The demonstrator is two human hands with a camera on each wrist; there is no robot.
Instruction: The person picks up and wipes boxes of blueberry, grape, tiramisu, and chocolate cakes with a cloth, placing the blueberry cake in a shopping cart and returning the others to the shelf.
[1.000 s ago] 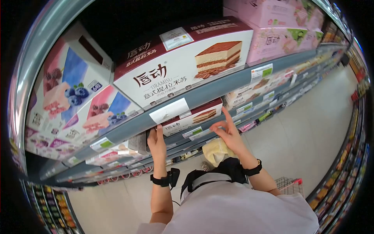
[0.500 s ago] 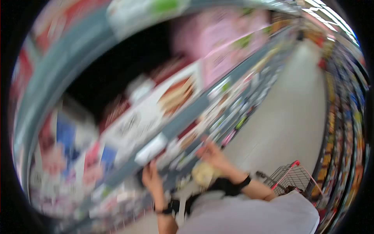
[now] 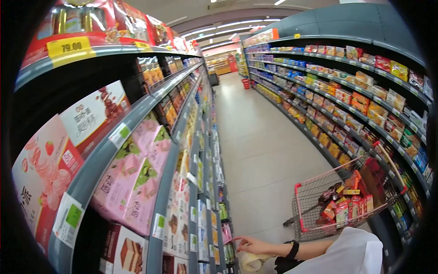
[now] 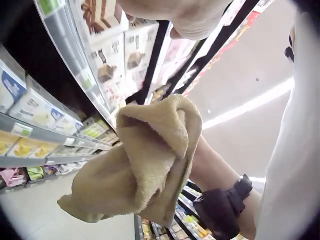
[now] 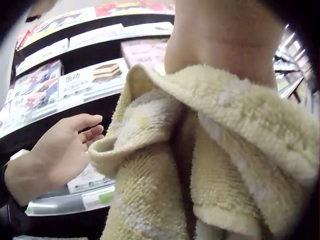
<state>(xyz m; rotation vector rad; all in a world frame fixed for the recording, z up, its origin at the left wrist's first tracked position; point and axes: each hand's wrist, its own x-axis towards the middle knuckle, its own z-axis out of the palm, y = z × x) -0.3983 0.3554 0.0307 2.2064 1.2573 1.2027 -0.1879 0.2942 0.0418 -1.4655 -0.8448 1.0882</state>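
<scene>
In the head view my right hand [image 3: 252, 245] is low beside the shelf, index finger extended, with a yellow cloth [image 3: 252, 263] hanging beneath it. The left wrist view shows that cloth [image 4: 150, 155] bunched over the right hand, hiding most of its fingers. Close up, the cloth [image 5: 150, 185] hangs in folds from the right hand [image 5: 225, 40]. My left hand [image 5: 60, 152], outside the head view, has loosely bent fingers with nothing visible in them, in front of shelves holding a tiramisu box [image 5: 92, 77].
Pink boxes [image 3: 137, 182] and tiramisu boxes [image 3: 127, 253] line the left shelf. A wire cart [image 3: 299, 214] holding several red packets stands to the right. Between the shelves runs a pale aisle floor [image 3: 255, 132], with red baskets [image 3: 246, 83] far down it.
The head view has swung from the shelf front to along the aisle. The cart is now in fuller view; the left hand has left the head view. The right hand appears lower in it.
</scene>
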